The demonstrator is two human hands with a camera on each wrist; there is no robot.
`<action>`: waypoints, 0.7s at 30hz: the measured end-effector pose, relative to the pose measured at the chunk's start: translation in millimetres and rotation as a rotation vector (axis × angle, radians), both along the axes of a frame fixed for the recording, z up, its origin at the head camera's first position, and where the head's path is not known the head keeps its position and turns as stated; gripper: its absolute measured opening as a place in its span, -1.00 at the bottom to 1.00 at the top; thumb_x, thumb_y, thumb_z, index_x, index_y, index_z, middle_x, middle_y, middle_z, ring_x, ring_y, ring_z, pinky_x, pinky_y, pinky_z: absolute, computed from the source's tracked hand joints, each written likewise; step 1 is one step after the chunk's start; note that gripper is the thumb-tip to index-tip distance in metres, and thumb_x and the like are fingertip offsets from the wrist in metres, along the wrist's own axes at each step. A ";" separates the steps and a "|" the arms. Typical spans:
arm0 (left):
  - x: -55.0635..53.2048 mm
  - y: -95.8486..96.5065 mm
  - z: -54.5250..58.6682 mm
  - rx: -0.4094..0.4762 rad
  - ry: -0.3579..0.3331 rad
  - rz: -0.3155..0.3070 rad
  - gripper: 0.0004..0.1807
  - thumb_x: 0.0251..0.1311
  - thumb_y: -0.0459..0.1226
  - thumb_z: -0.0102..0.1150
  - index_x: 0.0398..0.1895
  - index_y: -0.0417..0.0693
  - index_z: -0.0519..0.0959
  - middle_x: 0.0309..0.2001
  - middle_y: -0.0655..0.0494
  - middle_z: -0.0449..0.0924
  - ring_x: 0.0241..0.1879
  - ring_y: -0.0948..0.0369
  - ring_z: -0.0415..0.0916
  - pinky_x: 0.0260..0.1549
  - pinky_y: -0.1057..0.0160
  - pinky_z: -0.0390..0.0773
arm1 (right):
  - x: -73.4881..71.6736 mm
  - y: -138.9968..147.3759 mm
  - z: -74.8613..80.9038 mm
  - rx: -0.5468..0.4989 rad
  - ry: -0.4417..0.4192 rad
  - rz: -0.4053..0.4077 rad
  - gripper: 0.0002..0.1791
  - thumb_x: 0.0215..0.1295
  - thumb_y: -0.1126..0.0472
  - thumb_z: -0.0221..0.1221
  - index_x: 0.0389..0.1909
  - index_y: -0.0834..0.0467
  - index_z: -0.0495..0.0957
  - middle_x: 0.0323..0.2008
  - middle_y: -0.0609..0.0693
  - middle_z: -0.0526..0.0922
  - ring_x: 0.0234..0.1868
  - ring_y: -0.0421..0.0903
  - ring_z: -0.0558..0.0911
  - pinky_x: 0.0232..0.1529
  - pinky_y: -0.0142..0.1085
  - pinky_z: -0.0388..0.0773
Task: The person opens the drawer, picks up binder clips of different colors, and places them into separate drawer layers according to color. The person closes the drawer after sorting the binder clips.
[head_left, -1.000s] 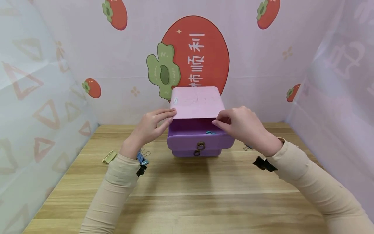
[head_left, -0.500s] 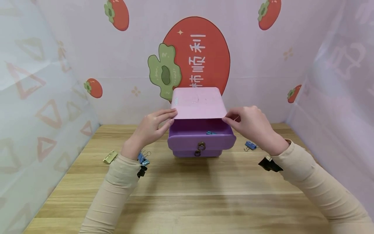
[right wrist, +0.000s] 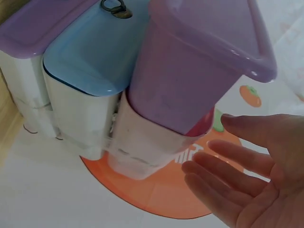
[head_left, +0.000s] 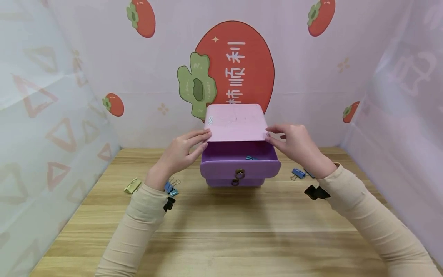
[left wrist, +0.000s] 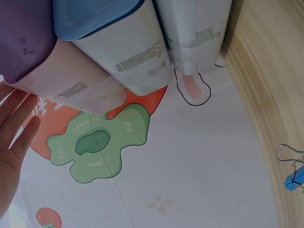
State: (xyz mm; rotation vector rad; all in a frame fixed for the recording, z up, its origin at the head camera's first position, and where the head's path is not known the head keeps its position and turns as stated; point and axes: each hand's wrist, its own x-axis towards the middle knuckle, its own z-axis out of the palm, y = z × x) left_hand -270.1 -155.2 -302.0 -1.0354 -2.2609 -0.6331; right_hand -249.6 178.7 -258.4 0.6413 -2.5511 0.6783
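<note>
A small drawer cabinet [head_left: 237, 123] with a pink top stands at the centre back of the table. Its top purple drawer [head_left: 219, 169] is pulled out, with a teal binder clip [head_left: 251, 157] inside. My left hand [head_left: 178, 154] rests straight fingertips on the top's left front edge; the left wrist view shows those fingers [left wrist: 16, 116] against the pink casing. At the right front corner is my right hand [head_left: 299, 148], holding nothing. Its fingers are relaxed in the right wrist view, beside the pink casing [right wrist: 142, 137]; whether they touch it, I cannot tell.
Below the pulled-out drawer, a blue drawer [right wrist: 95, 52] and another purple drawer [right wrist: 42, 28] are pushed in. A yellow binder clip [head_left: 132, 186] and blue clips [head_left: 170, 187] lie at left. More blue clips [head_left: 298, 173] lie right, partly behind my wrist. A patterned cloth encloses the table.
My right hand has moved right, from over the drawer opening to the cabinet's right front corner, and its fingers have spread. Blue clips on the right have come into view. My left hand stays put.
</note>
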 end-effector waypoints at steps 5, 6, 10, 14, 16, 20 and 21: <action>1.8 -0.8 -0.4 -0.007 0.011 -0.001 -0.61 0.30 -0.23 0.08 0.18 -0.07 0.52 0.20 0.04 0.52 0.17 0.08 0.48 0.15 0.06 0.47 | -5.7 0.6 -5.2 -0.015 0.012 0.039 -0.73 0.24 0.14 0.24 -0.12 0.19 0.68 -0.17 0.10 0.73 -0.12 0.11 0.69 -0.15 -0.07 0.65; 2.0 -1.1 -0.8 -0.006 0.015 -0.002 -0.61 0.30 -0.23 0.08 0.18 -0.07 0.52 0.20 0.03 0.51 0.18 0.07 0.48 0.15 0.06 0.46 | -6.3 0.7 -6.1 -0.018 0.014 0.043 -0.74 0.24 0.14 0.24 -0.13 0.18 0.69 -0.18 0.10 0.73 -0.13 0.11 0.69 -0.15 -0.07 0.65; 1.0 -2.3 -3.5 0.011 0.049 -0.017 -0.61 0.27 -0.27 0.11 0.17 -0.12 0.53 0.21 -0.03 0.50 0.19 0.04 0.46 0.17 0.05 0.45 | -8.1 1.5 -10.3 -0.025 0.030 0.058 -0.78 0.23 0.16 0.25 -0.16 0.16 0.71 -0.20 0.08 0.74 -0.14 0.07 0.70 -0.17 -0.11 0.66; 0.5 -5.0 -5.7 0.039 0.095 -0.015 -0.60 0.24 -0.28 0.12 0.15 -0.17 0.53 0.19 -0.07 0.50 0.19 0.01 0.43 0.20 0.06 0.42 | -8.7 2.0 -13.9 -0.035 0.050 0.076 -0.79 0.21 0.20 0.27 -0.16 0.17 0.71 -0.20 0.08 0.74 -0.13 0.03 0.70 -0.18 -0.16 0.67; 1.9 -7.2 -6.1 0.053 0.112 0.001 -0.60 0.23 -0.28 0.12 0.14 -0.18 0.53 0.17 -0.07 0.51 0.18 0.01 0.43 0.20 0.06 0.41 | -9.0 2.4 -15.2 -0.036 0.060 0.082 -0.78 0.20 0.20 0.28 -0.16 0.18 0.71 -0.20 0.08 0.74 -0.13 0.02 0.71 -0.17 -0.17 0.67; 5.2 -12.2 -6.9 0.067 0.139 0.039 -0.61 0.23 -0.29 0.14 0.13 -0.18 0.53 0.14 -0.06 0.53 0.14 0.00 0.44 0.17 0.05 0.41 | -9.0 4.0 -15.9 -0.025 0.067 0.089 -0.77 0.19 0.20 0.28 -0.14 0.18 0.70 -0.18 0.09 0.73 -0.13 0.02 0.71 -0.16 -0.16 0.66; 6.0 -13.8 -7.5 0.067 0.144 0.045 -0.61 0.23 -0.29 0.14 0.12 -0.18 0.54 0.13 -0.07 0.54 0.13 -0.01 0.44 0.17 0.04 0.41 | -8.8 4.4 -15.8 -0.022 0.070 0.088 -0.76 0.19 0.20 0.28 -0.14 0.18 0.70 -0.17 0.08 0.73 -0.13 0.01 0.71 -0.16 -0.17 0.66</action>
